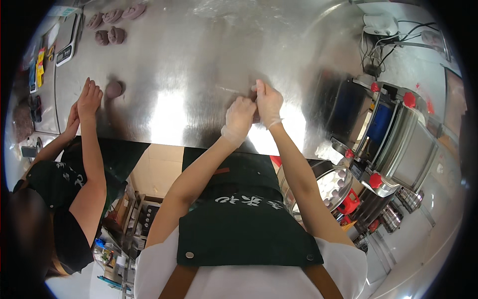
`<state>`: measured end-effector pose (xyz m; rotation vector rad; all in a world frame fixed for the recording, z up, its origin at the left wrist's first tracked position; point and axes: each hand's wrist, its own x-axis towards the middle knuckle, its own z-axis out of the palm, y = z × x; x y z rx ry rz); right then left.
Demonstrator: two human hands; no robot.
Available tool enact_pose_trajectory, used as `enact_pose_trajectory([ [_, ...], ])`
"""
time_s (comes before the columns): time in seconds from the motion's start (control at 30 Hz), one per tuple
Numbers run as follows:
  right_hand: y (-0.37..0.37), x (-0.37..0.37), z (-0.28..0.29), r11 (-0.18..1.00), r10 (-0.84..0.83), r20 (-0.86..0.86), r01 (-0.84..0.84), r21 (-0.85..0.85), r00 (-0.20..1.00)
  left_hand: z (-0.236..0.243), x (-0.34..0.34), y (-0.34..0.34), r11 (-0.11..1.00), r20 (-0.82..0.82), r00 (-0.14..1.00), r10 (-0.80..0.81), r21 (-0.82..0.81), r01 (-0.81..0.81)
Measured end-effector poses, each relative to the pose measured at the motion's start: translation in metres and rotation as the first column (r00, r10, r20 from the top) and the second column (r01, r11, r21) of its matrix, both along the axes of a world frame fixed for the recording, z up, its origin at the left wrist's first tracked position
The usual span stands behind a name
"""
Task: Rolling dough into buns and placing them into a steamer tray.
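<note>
My left hand [239, 117] and my right hand [269, 103], both in thin clear gloves, meet over the steel table near its front edge. Their fingers are curled in together around a small piece of purple dough [256, 118]. Only a sliver of the dough shows between the hands, so its shape is hidden. The right thumb and forefinger point up and away from me, while the left hand is folded into a loose fist beside them.
At left, a co-worker's hands [89, 101] are beside a round purple dough ball [114, 89]. Several shaped purple dough pieces [112, 16] lie far left, near a scale [68, 42]. On the right stands a metal machine with red knobs [393, 134]; below it, a round tray [326, 187] holds dough balls.
</note>
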<state>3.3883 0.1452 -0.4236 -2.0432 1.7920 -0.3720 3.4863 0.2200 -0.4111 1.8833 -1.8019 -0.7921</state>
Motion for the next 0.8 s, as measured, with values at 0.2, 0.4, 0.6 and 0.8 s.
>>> enact_pose_trajectory([
  [0.2, 0.013, -0.006, -0.007, 0.933, 0.055, -0.111, -0.091, -0.349, 0.992, -0.016, 0.004, 0.023, 0.893, 0.041, 0.994, -0.103, -0.437, 0.111],
  [0.4, 0.016, -0.018, -0.013, 0.944, -0.138, 0.059, 0.150, -0.295, 0.989, -0.004, 0.013, -0.020, 0.973, -0.162, 0.987, 0.012, -0.225, -0.049],
  [0.6, 0.034, -0.025, 0.010, 0.778, -0.626, 0.377, 0.511, 0.366, 0.683, 0.009, 0.016, -0.047, 0.835, 0.126, 0.830, -0.543, -0.024, 0.550],
  [0.8, 0.040, -0.006, 0.006, 0.926, -0.340, 0.202, 0.364, -0.097, 0.918, 0.001, 0.028, 0.005, 0.808, 0.320, 0.864, -0.388, -0.333, 0.487],
])
